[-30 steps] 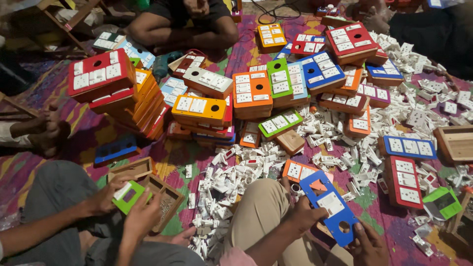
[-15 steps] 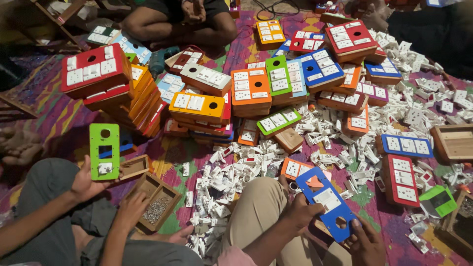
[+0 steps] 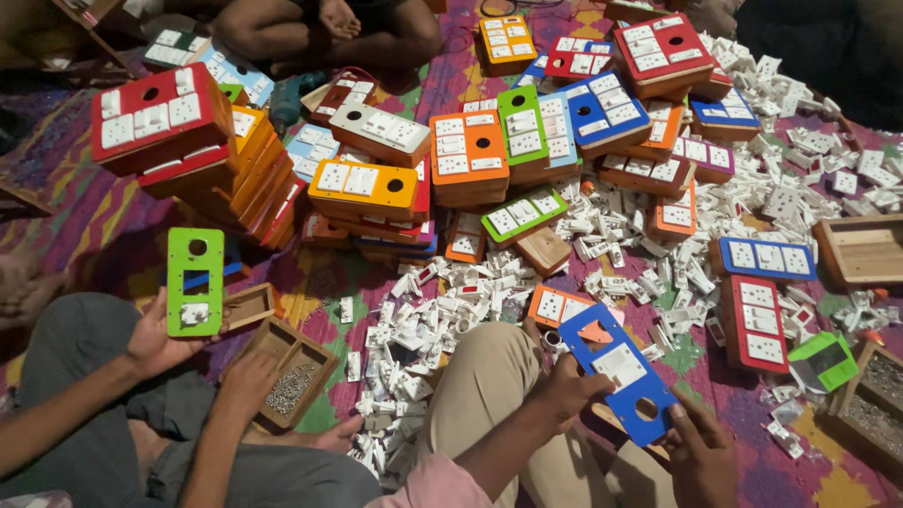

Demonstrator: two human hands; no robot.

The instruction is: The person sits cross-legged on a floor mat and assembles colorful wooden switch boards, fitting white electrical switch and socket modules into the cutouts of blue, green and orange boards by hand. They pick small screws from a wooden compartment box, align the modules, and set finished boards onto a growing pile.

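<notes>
I hold a blue switch plate (image 3: 623, 381) over my lap; it has a white switch fitted in it and a round hole near its lower end. My left hand (image 3: 564, 388) grips its left edge. My right hand (image 3: 701, 453) holds its lower right corner. An orange switch plate (image 3: 562, 309) lies just beyond it on the mat. White switch parts (image 3: 423, 329) lie heaped in front of my beige-trousered knee (image 3: 484, 376).
A co-worker at the left holds a green plate (image 3: 195, 280) in one hand and rests the other on a wooden box of screws (image 3: 290, 374). Stacks of coloured switch boxes (image 3: 362, 193) fill the mat ahead. Wooden boxes (image 3: 861, 249) stand at the right. Another person's legs (image 3: 329, 28) are at the top.
The co-worker has lifted the green plate from the lap out to the left and uncovered the box of screws. My hands have kept hold of the blue plate, shifting it slightly.
</notes>
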